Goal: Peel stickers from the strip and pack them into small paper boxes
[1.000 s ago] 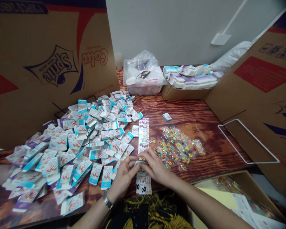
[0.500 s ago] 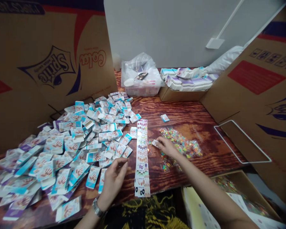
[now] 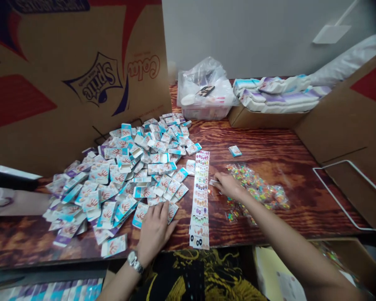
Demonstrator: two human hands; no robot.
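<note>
My left hand point(image 3: 156, 228), with a metal watch point(image 3: 135, 262) on its wrist, reaches over the near right edge of a heap of small white-and-blue boxes point(image 3: 100, 173). Its fingers are stretched out over one small box point(image 3: 141, 214); whether they touch it I cannot tell. My right hand point(image 3: 228, 186) is closed in a pinch on a small white piece point(image 3: 213, 182), just right of a long stack of printed strips point(image 3: 201, 200). Clear packets of colourful bits point(image 3: 253, 184) lie beside and behind that hand.
One small box point(image 3: 235, 151) lies apart on the wooden table point(image 3: 213, 138). A plastic tub point(image 3: 207, 112) and an open carton point(image 3: 266, 119) of packs stand at the back. Large cardboard boxes rise at left point(image 3: 144, 92) and right point(image 3: 347, 113). A white wire frame point(image 3: 332, 205) leans at right.
My left hand has moved forward onto the edge of the box heap, its fingers now extended. The right hand still pinches the white piece near the strips. The view has turned left.
</note>
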